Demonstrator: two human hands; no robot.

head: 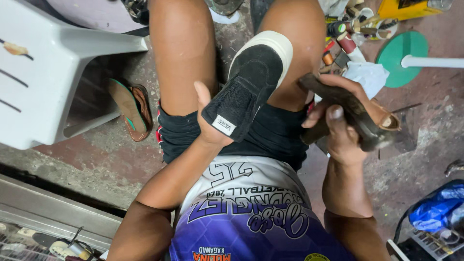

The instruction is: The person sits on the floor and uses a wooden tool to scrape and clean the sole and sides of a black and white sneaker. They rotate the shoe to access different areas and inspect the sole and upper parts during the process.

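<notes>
Stained concrete floor (415, 145) lies beneath hands gripping a black shoe (251, 82).

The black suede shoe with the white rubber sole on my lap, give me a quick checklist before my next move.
1. Black suede shoe with white rubber sole held by left hand at the tongue: ok.
2. Shoe resting between the knees, sole rim up: ok.
3. Dark, worn wooden tool gripped in right hand: ok.
4. Tool apart from the shoe, not touching: ok.
5. Tool's working end: cannot tell, partly hidden by fingers.
6. Small bottles and spools on the floor close by the right knee: ok.
</notes>
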